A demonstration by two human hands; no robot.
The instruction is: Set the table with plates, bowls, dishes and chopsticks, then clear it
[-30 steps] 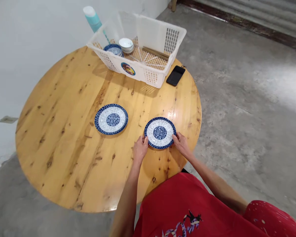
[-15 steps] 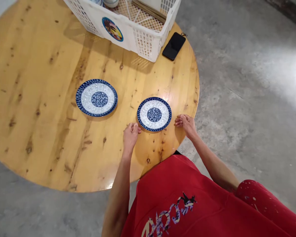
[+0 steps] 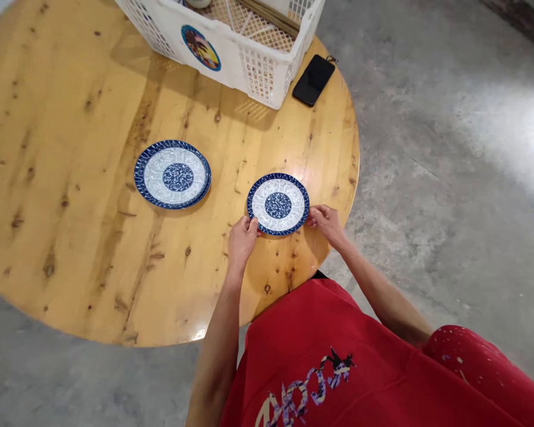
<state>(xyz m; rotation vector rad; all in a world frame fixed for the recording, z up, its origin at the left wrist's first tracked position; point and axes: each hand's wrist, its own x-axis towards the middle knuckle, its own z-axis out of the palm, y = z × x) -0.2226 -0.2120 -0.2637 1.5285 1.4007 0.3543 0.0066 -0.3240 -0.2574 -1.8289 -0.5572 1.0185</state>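
Observation:
A blue-and-white plate with a dark blue rim lies on the wooden table in front of me. My left hand has its thumb on the plate's lower left rim, with the fingers curled at and under the edge. At the right rim, my right hand pinches the edge between thumb and fingers; some of its fingertips are hidden. Farther left is a small stack of like plates, slightly larger to the eye, with a second rim showing beneath the top one. Neither hand touches that stack.
The round wooden table has its curved edge close to my body. A white plastic basket with dishes and brownish sticks inside stands at the back. Beside it lies a black phone. Grey concrete floor surrounds the table.
Both hands have moved inward to the near plate, from beside it to touching its rim. The plate stays where it was, as do the stack, basket and phone.

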